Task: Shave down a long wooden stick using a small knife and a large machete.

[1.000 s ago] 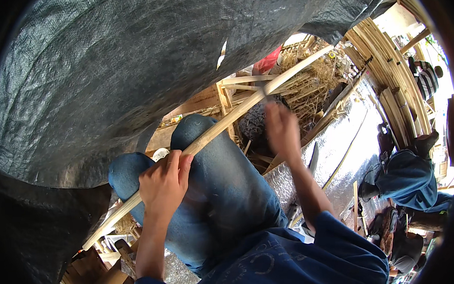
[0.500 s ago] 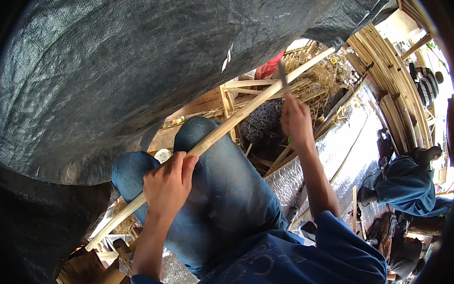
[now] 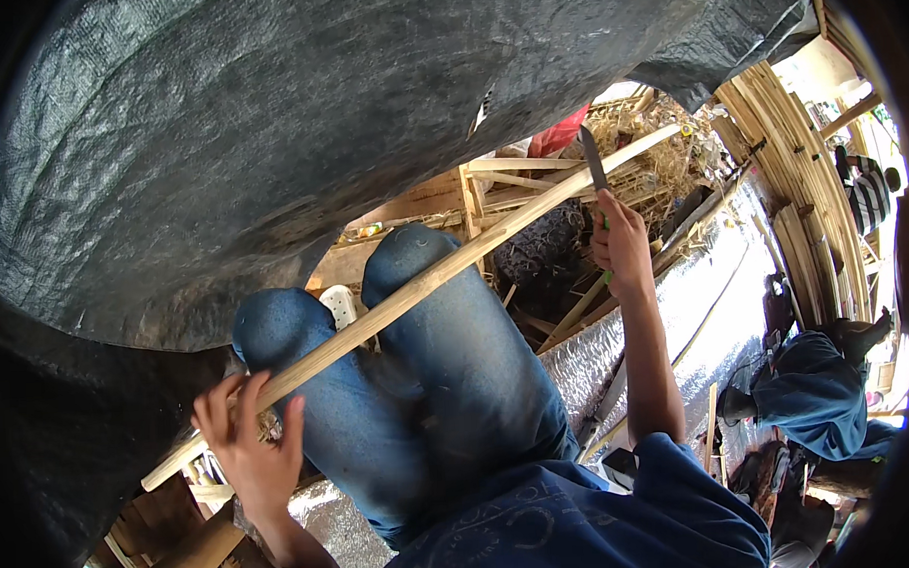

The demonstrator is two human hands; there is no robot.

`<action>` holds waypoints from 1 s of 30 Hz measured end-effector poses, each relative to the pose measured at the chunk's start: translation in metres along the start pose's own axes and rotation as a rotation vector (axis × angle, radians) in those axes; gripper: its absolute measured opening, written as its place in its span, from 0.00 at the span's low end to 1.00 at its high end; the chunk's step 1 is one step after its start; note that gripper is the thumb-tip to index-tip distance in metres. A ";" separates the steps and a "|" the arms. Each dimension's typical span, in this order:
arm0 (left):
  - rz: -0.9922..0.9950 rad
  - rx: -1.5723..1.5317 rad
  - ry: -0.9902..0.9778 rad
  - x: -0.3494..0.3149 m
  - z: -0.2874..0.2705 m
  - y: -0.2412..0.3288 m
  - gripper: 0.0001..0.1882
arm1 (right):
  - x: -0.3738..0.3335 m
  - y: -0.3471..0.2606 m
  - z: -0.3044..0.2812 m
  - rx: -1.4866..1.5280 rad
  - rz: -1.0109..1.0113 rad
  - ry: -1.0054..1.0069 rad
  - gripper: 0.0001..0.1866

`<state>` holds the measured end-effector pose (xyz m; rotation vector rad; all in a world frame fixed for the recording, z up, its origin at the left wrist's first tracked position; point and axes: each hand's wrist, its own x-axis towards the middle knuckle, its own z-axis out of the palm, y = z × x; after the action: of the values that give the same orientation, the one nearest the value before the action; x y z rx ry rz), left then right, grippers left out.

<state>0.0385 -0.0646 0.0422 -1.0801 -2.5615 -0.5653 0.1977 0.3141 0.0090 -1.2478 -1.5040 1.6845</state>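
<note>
A long, pale wooden stick (image 3: 436,272) slants across my knees, its low end at the left and its far end at the upper right. My left hand (image 3: 250,453) is at the stick's lower part with fingers spread, thumb on the near side, not gripping it. In my right hand (image 3: 624,246) is a knife (image 3: 594,161) with a green handle, held by closed fingers. The dark blade points up and lies by the upper part of the stick; whether it touches the wood I cannot tell.
A large black tarp (image 3: 270,160) hangs over the left and far side. Straw and shavings (image 3: 659,127) pile beyond the stick, near a red bag (image 3: 559,132). Stacked bamboo strips (image 3: 786,162) stand at the right. A person in blue (image 3: 813,382) sits at the right.
My left hand has loosened its grip and slid down the stick toward its lower end, fingers now spread. The stick has shifted slightly down-left. My right hand with the knife has moved a little right.
</note>
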 end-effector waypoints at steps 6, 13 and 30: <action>-0.098 0.027 -0.020 -0.020 0.009 -0.040 0.14 | 0.005 0.002 -0.003 0.052 -0.022 0.024 0.18; 0.106 -0.088 -0.007 0.031 0.017 -0.027 0.15 | -0.017 0.066 0.044 -0.600 -0.901 -0.127 0.17; -0.034 -0.347 -0.067 0.038 0.025 -0.013 0.10 | -0.010 0.052 0.012 -0.551 -0.588 -0.156 0.13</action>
<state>0.0007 -0.0377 0.0327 -1.1810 -2.6043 -1.0286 0.1998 0.2889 -0.0388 -0.7902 -2.2552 1.0292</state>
